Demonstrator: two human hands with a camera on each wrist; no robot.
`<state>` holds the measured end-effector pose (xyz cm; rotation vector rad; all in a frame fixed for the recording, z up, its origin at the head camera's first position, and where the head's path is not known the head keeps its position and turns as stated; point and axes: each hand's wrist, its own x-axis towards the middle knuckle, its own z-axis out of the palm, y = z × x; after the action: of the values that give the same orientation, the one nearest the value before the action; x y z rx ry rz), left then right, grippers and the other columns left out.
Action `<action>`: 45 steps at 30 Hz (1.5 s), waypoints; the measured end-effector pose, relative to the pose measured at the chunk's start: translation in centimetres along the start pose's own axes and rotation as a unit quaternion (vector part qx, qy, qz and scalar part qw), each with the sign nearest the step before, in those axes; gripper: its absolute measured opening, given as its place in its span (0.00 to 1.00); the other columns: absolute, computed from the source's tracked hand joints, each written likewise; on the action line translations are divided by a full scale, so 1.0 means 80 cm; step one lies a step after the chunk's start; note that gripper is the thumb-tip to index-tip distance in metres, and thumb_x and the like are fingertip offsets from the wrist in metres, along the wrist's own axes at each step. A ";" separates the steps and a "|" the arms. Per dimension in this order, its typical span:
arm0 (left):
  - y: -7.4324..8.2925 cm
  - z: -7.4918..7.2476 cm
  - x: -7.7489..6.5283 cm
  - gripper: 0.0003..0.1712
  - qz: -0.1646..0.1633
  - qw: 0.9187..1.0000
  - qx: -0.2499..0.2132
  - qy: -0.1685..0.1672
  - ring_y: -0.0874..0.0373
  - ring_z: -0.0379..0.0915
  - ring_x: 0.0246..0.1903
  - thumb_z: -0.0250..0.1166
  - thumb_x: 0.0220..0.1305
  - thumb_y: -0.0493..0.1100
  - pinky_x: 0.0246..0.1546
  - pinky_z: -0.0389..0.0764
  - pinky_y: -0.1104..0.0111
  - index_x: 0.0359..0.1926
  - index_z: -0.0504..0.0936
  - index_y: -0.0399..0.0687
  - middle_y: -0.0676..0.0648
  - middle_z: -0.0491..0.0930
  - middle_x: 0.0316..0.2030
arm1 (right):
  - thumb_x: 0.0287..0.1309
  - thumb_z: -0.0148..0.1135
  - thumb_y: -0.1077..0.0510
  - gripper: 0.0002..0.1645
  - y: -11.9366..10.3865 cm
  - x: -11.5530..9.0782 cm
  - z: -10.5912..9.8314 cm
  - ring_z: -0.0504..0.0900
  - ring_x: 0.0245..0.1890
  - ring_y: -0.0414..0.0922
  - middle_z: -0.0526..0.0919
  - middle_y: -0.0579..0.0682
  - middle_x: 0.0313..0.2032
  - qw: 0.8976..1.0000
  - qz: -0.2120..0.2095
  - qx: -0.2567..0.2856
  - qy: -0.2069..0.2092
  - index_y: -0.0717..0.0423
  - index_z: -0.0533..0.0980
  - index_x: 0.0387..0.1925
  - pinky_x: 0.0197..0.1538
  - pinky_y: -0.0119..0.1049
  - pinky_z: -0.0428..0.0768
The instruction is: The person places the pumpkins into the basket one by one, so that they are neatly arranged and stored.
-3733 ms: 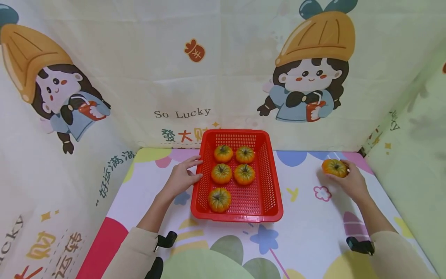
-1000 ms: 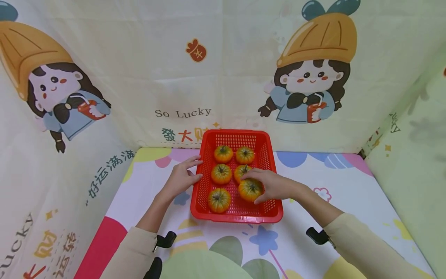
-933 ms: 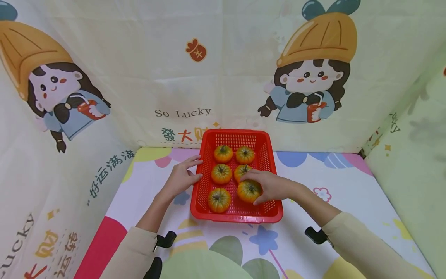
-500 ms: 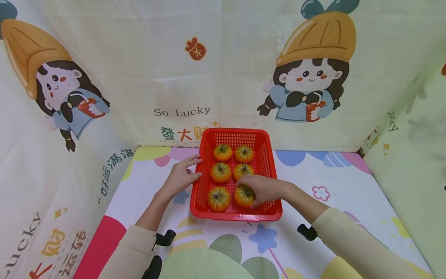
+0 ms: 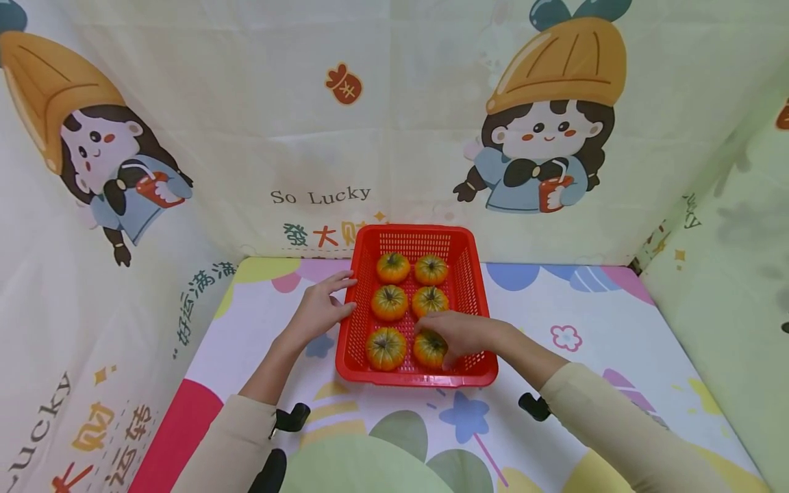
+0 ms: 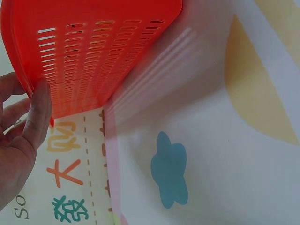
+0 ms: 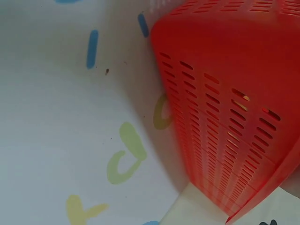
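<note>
A red plastic basket (image 5: 481, 378) stands on the table with small orange-green pumpkins in it, set in two columns. My right hand (image 5: 464, 335) reaches over the basket's right rim, its fingers and thumb around the front-right pumpkin (image 5: 429, 348), partly covering it. Beside that one sits the front-left pumpkin (image 5: 385, 349); behind it is another pumpkin (image 5: 429, 301). My left hand (image 5: 317, 311) touches the left rim with extended fingertips and thumb. In the left wrist view, the thumb rests against the basket's outer side. The right wrist view shows the basket's slotted wall (image 7: 220, 108), hiding my right fingers.
The table (image 5: 524, 424) wears a cloth printed with colourful shapes. Cartoon-printed fabric (image 5: 419, 137) hangs behind the basket and along both sides. Black wrist mounts (image 5: 291, 416) sit near the sleeve cuffs.
My right hand has brought a pumpkin from the table's right side into the basket and lowered it at the front right. My left hand has stayed at the left rim.
</note>
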<state>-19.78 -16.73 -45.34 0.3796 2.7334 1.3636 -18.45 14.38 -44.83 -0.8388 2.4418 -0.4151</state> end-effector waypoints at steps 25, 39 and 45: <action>-0.002 0.003 -0.001 0.30 -0.001 1.000 -0.015 -0.006 0.58 0.80 0.25 0.70 0.65 0.38 0.33 0.87 0.67 0.68 0.78 0.40 0.46 0.69 0.74 | 0.42 0.84 0.55 0.49 0.000 0.004 0.010 0.73 0.67 0.48 0.76 0.42 0.62 0.999 0.018 -0.010 -0.025 0.37 0.72 0.68 0.55 0.47 0.87; -0.004 0.000 -0.003 0.31 -0.011 1.000 -0.017 -0.001 0.56 0.81 0.26 0.71 0.64 0.39 0.32 0.86 0.69 0.68 0.78 0.40 0.47 0.69 0.74 | 0.45 0.84 0.51 0.51 -0.006 -0.012 -0.010 0.71 0.70 0.50 0.75 0.46 0.67 1.000 0.020 0.020 0.009 0.43 0.70 0.71 0.53 0.48 0.88; -0.001 0.001 0.000 0.31 -0.001 1.000 -0.005 -0.003 0.56 0.80 0.25 0.71 0.64 0.39 0.31 0.86 0.68 0.67 0.78 0.40 0.47 0.70 0.74 | 0.49 0.82 0.49 0.52 0.004 -0.032 -0.028 0.66 0.75 0.54 0.70 0.50 0.72 0.997 0.038 0.049 0.042 0.44 0.68 0.74 0.54 0.51 0.87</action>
<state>-19.76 -16.73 -45.46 0.3794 2.7210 1.3729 -18.17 16.47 -42.15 -0.6982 2.4984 -0.5482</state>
